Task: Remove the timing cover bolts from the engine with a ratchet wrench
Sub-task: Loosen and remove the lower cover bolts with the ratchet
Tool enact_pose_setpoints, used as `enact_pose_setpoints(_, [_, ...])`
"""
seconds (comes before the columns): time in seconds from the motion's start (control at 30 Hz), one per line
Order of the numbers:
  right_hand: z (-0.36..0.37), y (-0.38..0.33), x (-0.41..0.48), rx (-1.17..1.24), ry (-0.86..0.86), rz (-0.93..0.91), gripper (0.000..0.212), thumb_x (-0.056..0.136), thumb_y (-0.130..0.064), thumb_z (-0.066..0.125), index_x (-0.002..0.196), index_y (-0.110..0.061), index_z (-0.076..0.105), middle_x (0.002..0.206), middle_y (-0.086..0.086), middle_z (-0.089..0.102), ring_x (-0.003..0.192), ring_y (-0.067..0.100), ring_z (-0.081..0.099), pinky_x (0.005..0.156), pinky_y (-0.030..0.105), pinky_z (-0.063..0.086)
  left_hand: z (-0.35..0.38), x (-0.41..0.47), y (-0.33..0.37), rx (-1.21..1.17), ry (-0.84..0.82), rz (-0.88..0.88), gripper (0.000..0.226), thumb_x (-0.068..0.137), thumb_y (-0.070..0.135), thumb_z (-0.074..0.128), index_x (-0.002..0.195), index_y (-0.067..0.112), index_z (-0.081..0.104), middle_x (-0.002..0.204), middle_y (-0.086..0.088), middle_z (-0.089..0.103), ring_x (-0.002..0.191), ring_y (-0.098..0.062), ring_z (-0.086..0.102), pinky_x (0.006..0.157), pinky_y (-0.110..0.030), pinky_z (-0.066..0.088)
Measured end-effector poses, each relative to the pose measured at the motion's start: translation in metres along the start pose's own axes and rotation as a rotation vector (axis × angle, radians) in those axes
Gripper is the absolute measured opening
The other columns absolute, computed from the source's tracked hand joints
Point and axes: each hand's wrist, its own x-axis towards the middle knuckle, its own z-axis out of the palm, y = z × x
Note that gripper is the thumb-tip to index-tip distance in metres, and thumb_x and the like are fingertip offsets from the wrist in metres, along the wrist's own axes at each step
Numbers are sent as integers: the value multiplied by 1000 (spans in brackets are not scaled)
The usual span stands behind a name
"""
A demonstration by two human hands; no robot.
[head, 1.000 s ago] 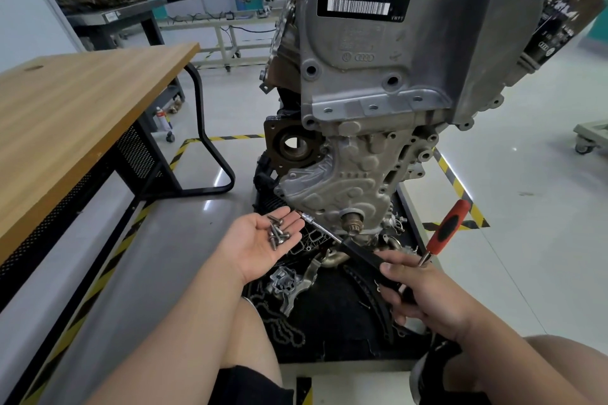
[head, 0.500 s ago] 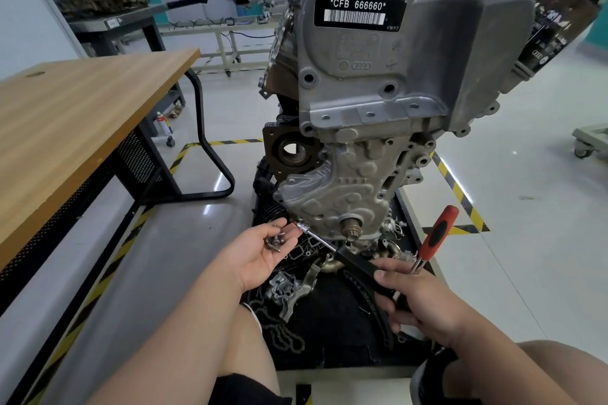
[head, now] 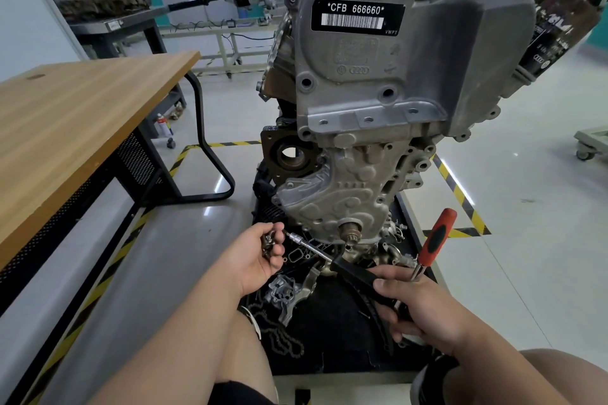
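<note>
The grey engine (head: 394,82) stands upright on a black mat, its ribbed timing cover (head: 332,197) low at the front. My left hand (head: 253,256) is curled round several loose bolts (head: 269,240) just left of the cover's lower edge. My right hand (head: 418,309) grips the black handle of a slim driver (head: 329,258), whose metal tip points up-left and meets my left fingers. The same hand also holds the ratchet wrench (head: 436,240), its red and black handle sticking up to the right.
A wooden-topped table (head: 75,115) with a black frame stands at the left. Loose engine parts and a chain (head: 289,299) lie on the black mat (head: 329,339) below the engine. Yellow-black tape marks the floor. A cart wheel (head: 585,154) shows at far right.
My left hand has gone from flat with bolts on the palm to fingers curled over them. It has moved to the driver's tip.
</note>
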Motion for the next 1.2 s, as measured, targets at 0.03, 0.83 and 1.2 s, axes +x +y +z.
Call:
enact_pose_setpoints(0.03, [0,0,0,-7,-6,-4,29,97,-10,51,87,-20,76,53,8,42,40,16,43,39,23,38,0,0,0,9,-7,-1,20,101,20,42,91,13,58,57,3,55,39,-8,44,33,-17,32])
enact_pose_setpoints(0.83, [7,2,-3,-61,1,9,29,99,-11,49,91,-19,75,53,8,42,40,15,42,40,23,39,-1,11,-11,36,70,40,15,95,24,60,95,11,67,66,2,47,42,-3,44,35,-14,33])
enact_pose_setpoints(1.2, [27,28,9,-138,150,-78,20,100,-12,49,110,-11,66,52,4,47,47,17,42,45,28,41,9,31,-17,-7,243,110,17,89,19,69,81,12,56,64,3,45,34,-1,38,31,-13,28])
